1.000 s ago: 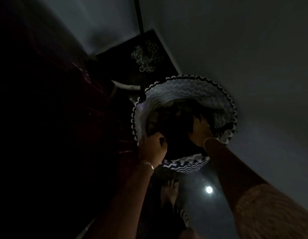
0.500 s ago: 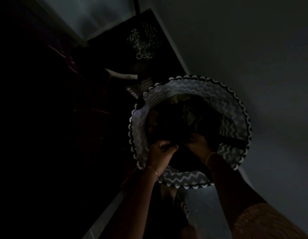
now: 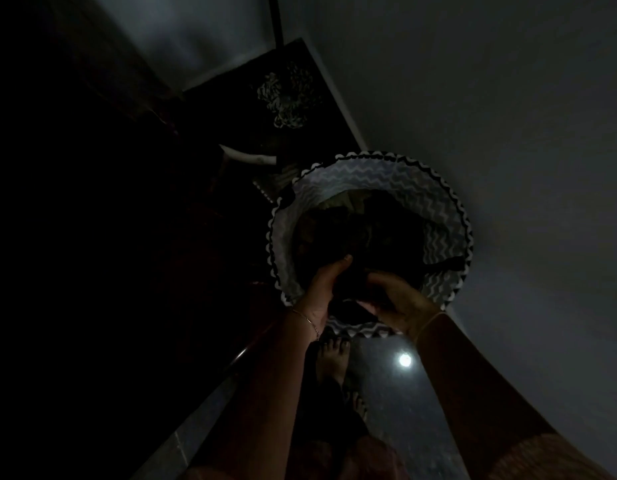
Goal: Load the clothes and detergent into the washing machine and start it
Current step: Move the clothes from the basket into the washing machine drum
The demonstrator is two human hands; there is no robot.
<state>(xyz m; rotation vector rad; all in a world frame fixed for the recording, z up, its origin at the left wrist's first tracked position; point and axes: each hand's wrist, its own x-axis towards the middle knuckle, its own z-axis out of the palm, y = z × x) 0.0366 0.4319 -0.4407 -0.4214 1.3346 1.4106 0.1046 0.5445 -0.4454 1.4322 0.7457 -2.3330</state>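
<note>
The room is very dim. A round laundry basket [image 3: 442, 216] with a black-and-white zigzag pattern stands on the floor against the right wall. Dark clothes [image 3: 366, 233] fill it. My left hand [image 3: 321, 289] and my right hand [image 3: 400, 299] are over the basket's near rim, both closed on a dark garment [image 3: 352, 289] held between them. The washing machine and the detergent cannot be made out.
A grey wall [image 3: 508, 133] runs along the right. A patterned cloth [image 3: 286, 95] lies on a dark surface beyond the basket, with a pale curved object [image 3: 248, 155] beside it. My bare feet [image 3: 331, 358] stand below the basket near a bright light reflection [image 3: 405, 359]. The left side is black.
Both hands have come from inside the basket toward its near rim, drawing a dark garment up with them. The view has shifted slightly.
</note>
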